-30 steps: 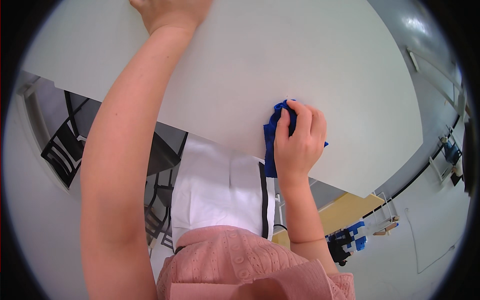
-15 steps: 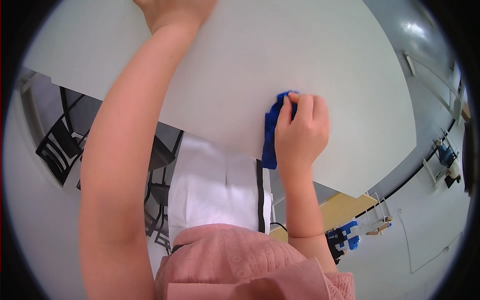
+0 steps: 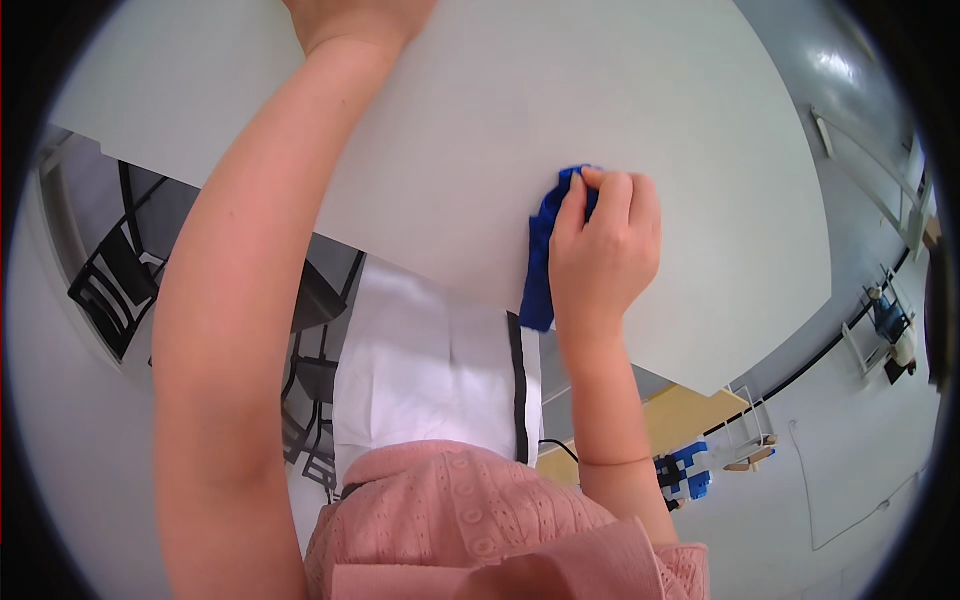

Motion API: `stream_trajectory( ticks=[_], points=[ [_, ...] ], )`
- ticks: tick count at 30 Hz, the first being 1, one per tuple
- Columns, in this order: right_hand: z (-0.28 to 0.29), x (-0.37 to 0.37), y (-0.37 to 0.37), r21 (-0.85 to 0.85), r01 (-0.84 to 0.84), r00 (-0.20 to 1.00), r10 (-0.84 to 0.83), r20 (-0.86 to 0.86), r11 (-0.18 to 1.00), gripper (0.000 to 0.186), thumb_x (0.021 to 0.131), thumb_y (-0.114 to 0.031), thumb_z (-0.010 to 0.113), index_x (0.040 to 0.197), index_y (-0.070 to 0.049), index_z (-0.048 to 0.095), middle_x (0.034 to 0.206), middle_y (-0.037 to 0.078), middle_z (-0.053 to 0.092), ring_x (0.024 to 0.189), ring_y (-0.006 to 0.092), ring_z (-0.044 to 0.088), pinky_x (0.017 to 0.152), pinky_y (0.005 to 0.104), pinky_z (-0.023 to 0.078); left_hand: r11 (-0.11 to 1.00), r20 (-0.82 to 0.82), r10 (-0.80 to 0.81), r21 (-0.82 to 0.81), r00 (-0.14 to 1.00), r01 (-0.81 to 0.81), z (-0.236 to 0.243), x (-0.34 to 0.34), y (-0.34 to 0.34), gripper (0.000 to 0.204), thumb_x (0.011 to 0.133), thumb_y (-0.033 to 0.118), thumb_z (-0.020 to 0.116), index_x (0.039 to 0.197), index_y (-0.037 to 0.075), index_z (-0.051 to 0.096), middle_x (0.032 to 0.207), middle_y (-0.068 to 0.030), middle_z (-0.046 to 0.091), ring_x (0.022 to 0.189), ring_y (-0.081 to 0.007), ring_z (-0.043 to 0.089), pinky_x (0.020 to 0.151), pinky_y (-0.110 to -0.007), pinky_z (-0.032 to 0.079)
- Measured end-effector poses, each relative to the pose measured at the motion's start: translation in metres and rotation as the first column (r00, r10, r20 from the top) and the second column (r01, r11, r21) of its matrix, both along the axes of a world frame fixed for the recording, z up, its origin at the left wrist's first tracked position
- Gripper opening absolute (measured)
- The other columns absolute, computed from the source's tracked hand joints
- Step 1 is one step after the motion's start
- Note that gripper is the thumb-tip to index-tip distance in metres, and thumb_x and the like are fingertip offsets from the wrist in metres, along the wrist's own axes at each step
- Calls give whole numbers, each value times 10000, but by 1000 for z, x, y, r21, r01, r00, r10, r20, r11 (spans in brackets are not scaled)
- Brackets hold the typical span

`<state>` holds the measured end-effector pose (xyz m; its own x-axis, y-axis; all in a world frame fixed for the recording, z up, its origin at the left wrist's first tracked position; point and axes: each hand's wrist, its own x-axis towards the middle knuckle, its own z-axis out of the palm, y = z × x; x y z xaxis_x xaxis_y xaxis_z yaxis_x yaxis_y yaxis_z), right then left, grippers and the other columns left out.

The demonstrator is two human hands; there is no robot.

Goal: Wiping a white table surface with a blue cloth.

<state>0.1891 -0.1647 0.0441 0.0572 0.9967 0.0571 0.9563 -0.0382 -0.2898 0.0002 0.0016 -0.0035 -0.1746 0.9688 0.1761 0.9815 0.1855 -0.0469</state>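
Observation:
Over the right part of a white tabletop (image 3: pixel 450 150), my right hand (image 3: pixel 606 250) grips a blue cloth (image 3: pixel 541 265). Its thumb and fingers are closed on the cloth's far end, and the rest hangs down along the left of the hand toward the table's near edge. My left arm stretches across the table to the top of the picture. There my left hand (image 3: pixel 360 18) is cut off by the frame, so its fingers cannot be seen.
The table's near edge runs just in front of my white trousers (image 3: pixel 430 360). Black chairs (image 3: pixel 115 290) stand beyond the edge at the left. To the right are a pale wooden board (image 3: pixel 690 420), a person in a blue-and-white top (image 3: pixel 688 470) and a cable (image 3: pixel 810 500) on the floor.
My right hand and the blue cloth sit slightly farther up the picture than before. The left hand has shifted up a little, and the whole view has moved slightly.

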Motion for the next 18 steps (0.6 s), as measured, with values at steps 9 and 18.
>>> stream_trajectory(
  ticks=[9,18],
  points=[
    [-4,2,-14,39,-8,998,10,-67,999,102,811,-59,694,827,-66,593,809,41,543,691,217,539,595,323,437,998,-11,-14,59,1000,15,-1,0,-2,602,933,425,481,1438,103,407,1520,-143,364,1427,-316,289,1143,-566,189],
    [-1,7,-54,11,-30,988,32,-153,999,108,814,-56,702,842,-66,598,824,58,564,695,224,535,594,325,435,999,5,-15,45,1000,15,0,5,-4,606,927,426,484,1433,101,412,1515,-145,371,1421,-324,296,1133,-574,195]
  ],
)
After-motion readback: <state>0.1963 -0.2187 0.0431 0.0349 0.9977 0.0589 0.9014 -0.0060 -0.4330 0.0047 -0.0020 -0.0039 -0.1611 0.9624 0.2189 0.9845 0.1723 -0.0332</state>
